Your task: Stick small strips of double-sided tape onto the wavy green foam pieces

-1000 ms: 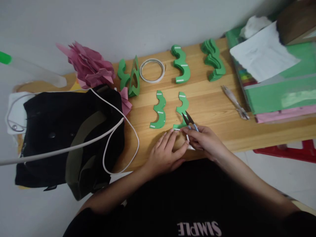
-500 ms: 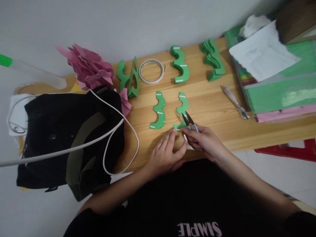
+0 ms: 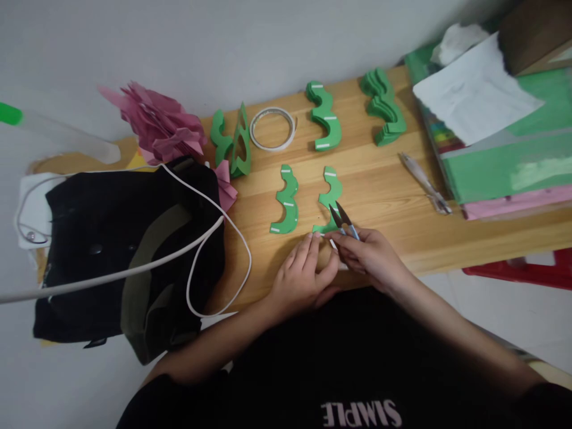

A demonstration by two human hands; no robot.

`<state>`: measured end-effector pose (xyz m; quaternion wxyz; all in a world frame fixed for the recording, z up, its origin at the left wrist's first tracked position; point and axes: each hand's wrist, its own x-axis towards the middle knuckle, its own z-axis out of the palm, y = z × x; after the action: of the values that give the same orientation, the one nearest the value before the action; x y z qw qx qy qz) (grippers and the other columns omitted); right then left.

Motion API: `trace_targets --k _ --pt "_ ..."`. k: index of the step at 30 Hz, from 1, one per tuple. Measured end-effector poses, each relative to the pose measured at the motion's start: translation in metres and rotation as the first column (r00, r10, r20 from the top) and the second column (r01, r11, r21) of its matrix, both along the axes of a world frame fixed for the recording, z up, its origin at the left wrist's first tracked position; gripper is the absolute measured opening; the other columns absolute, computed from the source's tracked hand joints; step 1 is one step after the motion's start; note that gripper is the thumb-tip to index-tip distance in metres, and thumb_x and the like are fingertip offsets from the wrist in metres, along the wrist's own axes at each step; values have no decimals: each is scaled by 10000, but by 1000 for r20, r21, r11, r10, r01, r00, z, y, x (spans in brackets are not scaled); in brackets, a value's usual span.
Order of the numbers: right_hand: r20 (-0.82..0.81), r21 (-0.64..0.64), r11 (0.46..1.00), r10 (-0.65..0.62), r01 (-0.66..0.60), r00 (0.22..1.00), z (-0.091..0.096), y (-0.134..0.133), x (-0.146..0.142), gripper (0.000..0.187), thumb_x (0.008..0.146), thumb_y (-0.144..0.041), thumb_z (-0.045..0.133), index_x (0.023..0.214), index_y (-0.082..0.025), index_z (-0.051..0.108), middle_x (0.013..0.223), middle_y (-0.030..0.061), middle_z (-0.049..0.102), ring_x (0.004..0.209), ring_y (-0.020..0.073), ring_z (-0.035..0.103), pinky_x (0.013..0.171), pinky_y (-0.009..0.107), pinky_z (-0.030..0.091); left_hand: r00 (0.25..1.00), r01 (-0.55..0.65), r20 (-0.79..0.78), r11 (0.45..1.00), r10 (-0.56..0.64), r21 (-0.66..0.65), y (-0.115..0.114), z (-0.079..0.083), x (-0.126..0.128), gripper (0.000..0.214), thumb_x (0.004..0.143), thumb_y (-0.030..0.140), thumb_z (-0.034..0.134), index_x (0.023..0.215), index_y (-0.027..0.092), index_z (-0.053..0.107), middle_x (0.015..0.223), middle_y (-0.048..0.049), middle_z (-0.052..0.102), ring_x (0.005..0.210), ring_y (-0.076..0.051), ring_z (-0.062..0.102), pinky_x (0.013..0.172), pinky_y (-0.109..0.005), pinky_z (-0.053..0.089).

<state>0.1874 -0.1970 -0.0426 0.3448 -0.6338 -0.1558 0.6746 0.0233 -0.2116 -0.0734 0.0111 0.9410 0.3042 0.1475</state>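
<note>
My right hand [image 3: 369, 253] is closed around small thread snips [image 3: 344, 223], whose dark, parted blades point up and away over a wavy green paper cutout [image 3: 331, 187]. My left hand [image 3: 301, 268] lies with fingers stretched out, the tips touching the cutout's lower end. A narrow white strip [image 3: 333, 243] shows between the left thumb and the right fingers; which of them grips it I cannot tell. Left of this cutout lies a similar green cutout [image 3: 289, 208] bearing short white tape pieces. Behind them stand a tape roll [image 3: 254, 140] and a stack of taped green cutouts [image 3: 333, 134].
Another green stack [image 3: 388, 113] and a pen [image 3: 420, 174] lie to the right, beside packs of green paper [image 3: 491, 179] and a torn white sheet [image 3: 478, 95]. At left are a black bag [image 3: 102, 238], a looped white cable [image 3: 243, 238] and pink folded paper [image 3: 165, 131].
Both hands and the snips stay almost in place over the cutout. The view has shifted very slightly; nothing else has visibly moved.
</note>
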Motion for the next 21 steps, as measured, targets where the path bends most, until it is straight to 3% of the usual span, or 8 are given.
trace_targets --k 5,8,13,21 --pt "228 144 983 81 -116 970 -6 -4 8 380 679 -463 721 520 -187 514 432 -66 376 404 56 282 386 226 177 1000 9 -10 1000 -9 -3 0 0 -1 563 919 543 423 1253 93 481 1244 -281 608 1180 -358 589 918 -407 475" --pt "406 222 964 42 -143 913 -13 -5 16 362 736 -440 672 523 -196 509 446 -60 362 431 75 291 406 236 204 1000 4 -13 1000 -4 -8 -1 0 -1 556 912 543 444 1241 99 499 1256 -271 603 1198 -349 576 945 -416 462" --pt "450 262 946 53 -189 891 -20 -4 23 313 772 -423 635 576 -202 534 455 -62 371 435 88 305 424 244 238 999 -39 21 999 39 -6 -1 1 -1 539 901 536 473 1216 101 531 1251 -254 613 1212 -343 565 940 -414 472" --pt "526 282 918 96 -280 845 -18 -1 24 318 790 -359 600 534 -216 477 419 -55 388 498 132 448 504 254 339 998 -54 16 999 54 3 -2 2 -1 539 889 508 504 1212 78 542 1254 -288 602 1216 -368 563 957 -437 457"
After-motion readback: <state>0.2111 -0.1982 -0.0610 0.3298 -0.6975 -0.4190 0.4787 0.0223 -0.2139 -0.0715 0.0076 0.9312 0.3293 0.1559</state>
